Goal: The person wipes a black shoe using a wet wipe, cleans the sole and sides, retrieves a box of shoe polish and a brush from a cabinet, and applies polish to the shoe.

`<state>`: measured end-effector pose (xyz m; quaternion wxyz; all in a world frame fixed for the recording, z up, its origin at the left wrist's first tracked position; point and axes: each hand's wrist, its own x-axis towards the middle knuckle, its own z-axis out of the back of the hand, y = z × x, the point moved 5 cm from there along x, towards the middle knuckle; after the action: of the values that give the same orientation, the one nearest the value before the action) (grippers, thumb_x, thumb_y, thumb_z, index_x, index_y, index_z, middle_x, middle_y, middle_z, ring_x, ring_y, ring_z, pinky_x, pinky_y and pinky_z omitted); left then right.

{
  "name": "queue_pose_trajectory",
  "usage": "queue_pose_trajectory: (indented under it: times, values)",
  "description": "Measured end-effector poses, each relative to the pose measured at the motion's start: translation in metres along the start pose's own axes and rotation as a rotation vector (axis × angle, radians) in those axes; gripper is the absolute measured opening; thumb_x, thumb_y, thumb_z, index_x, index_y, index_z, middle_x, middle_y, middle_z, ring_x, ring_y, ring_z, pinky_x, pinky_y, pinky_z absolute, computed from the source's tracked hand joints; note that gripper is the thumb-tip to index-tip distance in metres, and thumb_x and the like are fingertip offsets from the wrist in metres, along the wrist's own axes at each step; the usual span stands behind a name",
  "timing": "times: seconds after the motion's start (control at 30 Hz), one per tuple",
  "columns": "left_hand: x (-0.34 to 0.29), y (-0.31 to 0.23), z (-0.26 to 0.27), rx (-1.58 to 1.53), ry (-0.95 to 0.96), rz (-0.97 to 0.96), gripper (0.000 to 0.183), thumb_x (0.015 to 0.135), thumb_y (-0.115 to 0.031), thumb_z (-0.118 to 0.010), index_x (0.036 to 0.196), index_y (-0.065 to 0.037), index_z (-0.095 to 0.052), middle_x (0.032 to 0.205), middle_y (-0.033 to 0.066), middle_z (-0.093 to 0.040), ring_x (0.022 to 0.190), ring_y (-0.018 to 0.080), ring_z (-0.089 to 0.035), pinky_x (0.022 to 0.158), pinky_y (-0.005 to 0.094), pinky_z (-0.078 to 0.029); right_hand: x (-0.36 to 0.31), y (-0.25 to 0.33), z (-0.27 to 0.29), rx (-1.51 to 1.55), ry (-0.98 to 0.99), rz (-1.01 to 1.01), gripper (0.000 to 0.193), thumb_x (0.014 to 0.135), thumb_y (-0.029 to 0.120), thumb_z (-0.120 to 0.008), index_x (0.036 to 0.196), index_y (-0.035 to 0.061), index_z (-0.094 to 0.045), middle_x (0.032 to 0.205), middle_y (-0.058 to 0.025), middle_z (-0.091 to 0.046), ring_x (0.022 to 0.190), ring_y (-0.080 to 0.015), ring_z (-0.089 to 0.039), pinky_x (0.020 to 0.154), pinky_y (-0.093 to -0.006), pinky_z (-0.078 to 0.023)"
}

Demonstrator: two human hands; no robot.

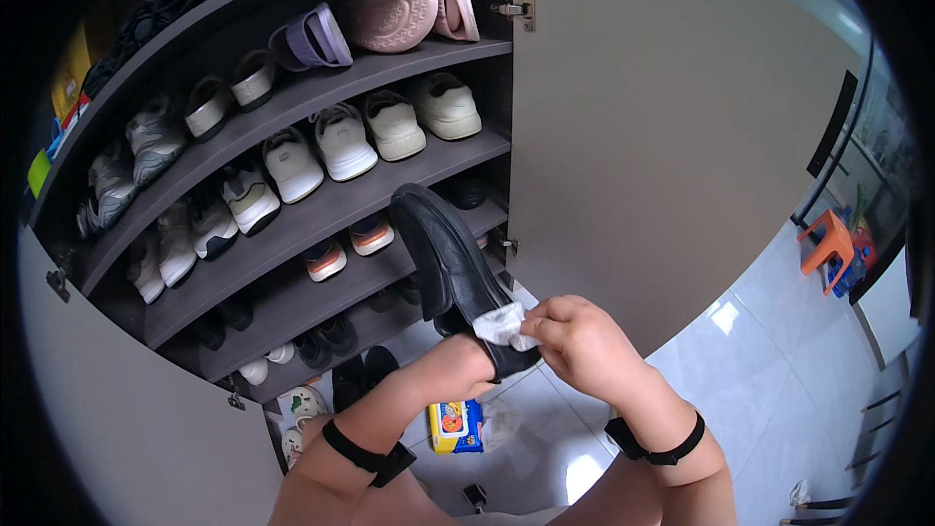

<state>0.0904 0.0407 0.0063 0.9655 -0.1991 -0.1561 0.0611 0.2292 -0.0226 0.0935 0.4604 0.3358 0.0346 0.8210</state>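
A black leather shoe (443,253) is held up in front of the cabinet, its toe pointing up and away. My left hand (466,362) grips it near the heel, with most of the fingers hidden by the shoe. Pinched in my right hand (575,336) is a crumpled white wipe (501,325), which touches the side of the shoe toward its heel. On the floor below lies a blue and yellow packet of wipes (455,427).
An open shoe cabinet (390,173) holds rows of sneakers and slippers. Its right door (662,136) and left door (107,380) stand swung out on either side. More shoes (362,380) stand low beneath it. An orange stool (828,248) is at the far right on the tiled floor.
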Motion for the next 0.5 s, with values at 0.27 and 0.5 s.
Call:
queue_pose_trajectory:
  times: [0.27, 0.5]
  values:
    - [0.001, 0.006, 0.058, -0.364, -0.485, 0.203, 0.018, 0.074, -0.003, -0.07, 0.091, -0.001, -0.064, 0.083, 0.0095, -0.066, 0.072, 0.0203, -0.061, 0.071, 0.0297, -0.049, -0.026, -0.056, 0.0, 0.727, 0.014, -0.595, 0.025, 0.082, -0.002, -0.056, 0.104, 0.0008, -0.065, 0.09, -0.0075, -0.066, 0.087, -0.0133, -0.062, 0.073, -0.0281, -0.05]
    - [-0.02, 0.045, 0.043, -1.122, -0.795, 0.471, 0.028, 0.078, 0.001, -0.068, 0.104, -0.002, -0.059, 0.094, 0.0031, -0.064, 0.082, 0.011, -0.062, 0.074, 0.0256, -0.051, -0.012, -0.046, 0.001, 0.427, -0.164, -0.367, 0.036, 0.076, -0.002, -0.064, 0.109, 0.0035, -0.05, 0.105, -0.0108, -0.061, 0.093, -0.0212, -0.061, 0.079, -0.03, -0.05]
